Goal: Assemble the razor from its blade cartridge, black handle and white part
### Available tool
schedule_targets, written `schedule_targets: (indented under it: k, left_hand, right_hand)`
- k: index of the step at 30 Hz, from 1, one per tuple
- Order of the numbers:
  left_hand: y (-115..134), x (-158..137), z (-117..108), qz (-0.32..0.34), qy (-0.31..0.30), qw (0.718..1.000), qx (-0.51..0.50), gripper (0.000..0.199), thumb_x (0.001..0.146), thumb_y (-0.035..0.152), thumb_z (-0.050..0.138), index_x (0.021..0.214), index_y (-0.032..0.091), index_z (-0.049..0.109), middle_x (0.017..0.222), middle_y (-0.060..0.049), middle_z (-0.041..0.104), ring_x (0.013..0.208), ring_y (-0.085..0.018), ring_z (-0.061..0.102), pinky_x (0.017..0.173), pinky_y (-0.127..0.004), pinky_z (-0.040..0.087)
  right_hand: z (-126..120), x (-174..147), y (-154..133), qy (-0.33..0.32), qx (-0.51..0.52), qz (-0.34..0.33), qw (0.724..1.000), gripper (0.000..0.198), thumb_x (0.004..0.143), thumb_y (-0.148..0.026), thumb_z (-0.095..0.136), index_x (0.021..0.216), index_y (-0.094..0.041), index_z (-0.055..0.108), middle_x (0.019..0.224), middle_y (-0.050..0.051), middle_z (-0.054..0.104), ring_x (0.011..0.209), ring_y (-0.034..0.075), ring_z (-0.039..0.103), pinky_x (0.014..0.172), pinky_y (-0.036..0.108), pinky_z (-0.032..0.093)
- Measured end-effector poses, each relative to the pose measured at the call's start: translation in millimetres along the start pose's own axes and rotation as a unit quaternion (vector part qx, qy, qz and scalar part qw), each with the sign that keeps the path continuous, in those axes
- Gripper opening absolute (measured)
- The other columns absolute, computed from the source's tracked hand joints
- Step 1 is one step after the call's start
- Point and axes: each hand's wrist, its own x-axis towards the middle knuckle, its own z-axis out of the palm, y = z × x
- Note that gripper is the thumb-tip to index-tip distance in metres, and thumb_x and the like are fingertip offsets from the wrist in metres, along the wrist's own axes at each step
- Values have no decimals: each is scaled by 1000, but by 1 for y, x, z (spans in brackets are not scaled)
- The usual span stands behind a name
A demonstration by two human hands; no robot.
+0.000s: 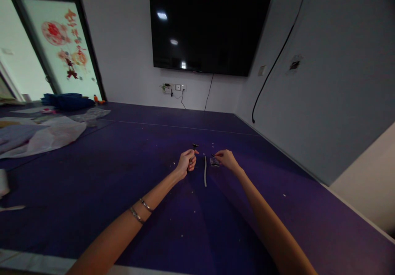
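My left hand (187, 162) is closed in a fist around a thin dark object, upright, whose small dark head (195, 145) sticks out above the fingers. Its kind is too small to make out. To the right, my right hand (226, 159) pinches a tiny dark piece (212, 155) between thumb and fingertips. Just below those fingertips lies a small see-through packet or box (214, 162) with dark bits in it. Between the two hands a thin, pale grey-green strip or tube (205, 172) lies lengthwise on the purple table surface (148, 209).
Small white scraps (182, 236) are scattered on the surface. Plastic sheeting (64, 133) and a dark blue cloth (68, 101) lie at the left. A black cable (271, 71) hangs along the right wall. A television (210, 30) is mounted on the far wall.
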Motion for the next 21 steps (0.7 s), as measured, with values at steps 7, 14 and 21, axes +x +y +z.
schedule_targets:
  k: [7,14,21]
  left_hand:
    - [-2,0,1,-3,14,1000,6,19,80,34,50,85,16,51,47,8,35,29,-2,23,30,-14,14]
    - [-5,1,2,6,52,998,40,23,81,34,44,91,15,53,48,7,39,29,-3,28,30,-15,19]
    - [-9,-1,7,53,1,992,118,19,74,29,56,86,14,54,65,0,58,44,-8,51,45,-21,41]
  right_hand:
    - [-1,4,-11,-15,188,55,980,24,65,-9,58,86,-10,71,68,1,67,54,11,61,52,21,54]
    - [1,1,-22,-19,222,50,974,28,64,-2,55,86,-8,70,71,2,67,55,11,62,54,23,57]
    - [-3,-3,-46,-4,213,29,977,29,68,-4,54,92,-10,69,80,4,69,55,11,63,53,23,57]
